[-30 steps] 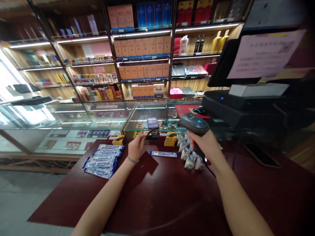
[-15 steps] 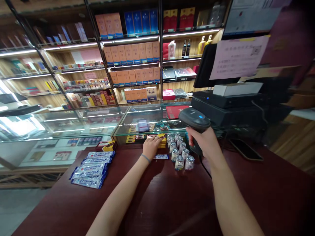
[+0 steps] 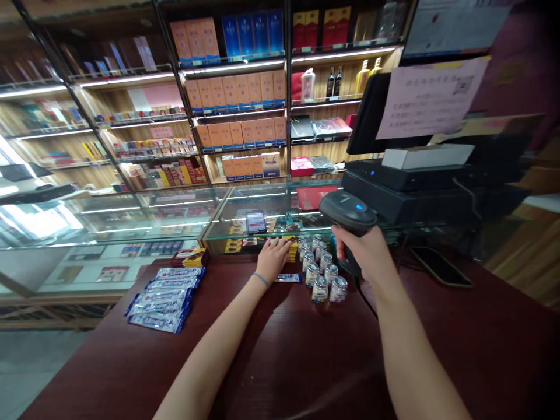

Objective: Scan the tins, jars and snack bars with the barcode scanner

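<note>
My right hand (image 3: 361, 245) is wrapped round the handle of a black barcode scanner (image 3: 347, 209), its head pointing left and a blue light lit on top. A cord runs down from the handle. My left hand (image 3: 273, 258), with a band at the wrist, lies palm down with fingers stretched out over a stack of yellow packs (image 3: 290, 249) by the glass case. Its fingertips hide part of the stack, and I cannot tell if they press on it. Just in front lies a single blue-and-white stick packet (image 3: 289, 278). Several small jars with silver lids (image 3: 321, 289) stand to its right.
More blue-and-white packets (image 3: 160, 303) lie fanned on the dark red counter (image 3: 271, 361) at left, below yellow and red packs (image 3: 191, 257). A glass display case (image 3: 227, 204) borders the far edge. A phone (image 3: 441, 266) and a monitor (image 3: 371, 114) are at right.
The view has shifted slightly. My left hand stays over the yellow packs with its fingers a little further apart. The scanner remains in my right hand.
</note>
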{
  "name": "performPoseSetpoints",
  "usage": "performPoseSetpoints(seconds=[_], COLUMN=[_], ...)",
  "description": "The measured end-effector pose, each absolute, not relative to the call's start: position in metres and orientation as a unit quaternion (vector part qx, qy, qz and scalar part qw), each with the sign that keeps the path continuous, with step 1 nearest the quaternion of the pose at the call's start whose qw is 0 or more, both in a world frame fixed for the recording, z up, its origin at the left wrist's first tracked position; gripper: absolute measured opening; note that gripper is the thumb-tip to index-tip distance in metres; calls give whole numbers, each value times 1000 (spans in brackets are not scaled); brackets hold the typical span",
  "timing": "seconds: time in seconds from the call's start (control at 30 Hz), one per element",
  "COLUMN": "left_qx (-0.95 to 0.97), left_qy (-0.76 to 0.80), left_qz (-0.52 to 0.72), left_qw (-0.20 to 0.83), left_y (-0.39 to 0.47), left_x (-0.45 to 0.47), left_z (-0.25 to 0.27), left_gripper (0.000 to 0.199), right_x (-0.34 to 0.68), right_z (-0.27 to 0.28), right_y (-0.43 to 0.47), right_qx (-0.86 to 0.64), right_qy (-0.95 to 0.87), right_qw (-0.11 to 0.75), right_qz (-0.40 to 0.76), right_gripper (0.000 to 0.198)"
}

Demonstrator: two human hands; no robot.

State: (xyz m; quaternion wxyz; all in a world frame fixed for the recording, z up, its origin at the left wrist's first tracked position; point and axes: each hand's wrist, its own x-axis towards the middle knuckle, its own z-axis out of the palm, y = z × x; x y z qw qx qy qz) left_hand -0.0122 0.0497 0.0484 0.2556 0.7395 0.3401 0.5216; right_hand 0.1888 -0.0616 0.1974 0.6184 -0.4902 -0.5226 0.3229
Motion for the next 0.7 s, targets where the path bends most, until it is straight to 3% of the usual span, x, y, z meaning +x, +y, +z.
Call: performPoseSetpoints(seconds=[0.27, 0.37, 0.5, 0.7], left_qx=[697, 689, 713, 661], left_qy=[386, 473, 539, 617], left_qz=[553, 529, 449, 427], left_qw=[244, 147, -1, -24], left_y=[32, 33, 37, 43], left_x=[-74, -124, -193, -259], left_z=[62, 61, 53, 29], left_gripper=[31, 26, 34, 47], right_x=[170, 156, 132, 97], right_z=[189, 183, 171, 146], right_y=[-59, -59, -59, -57], right_qx=[-510, -524, -543, -553], right_qy=[-535, -554, -575, -630], right_qw=[598, 571, 535, 478], right_qz=[311, 304, 297, 262], right_gripper=[34, 33, 27, 32])
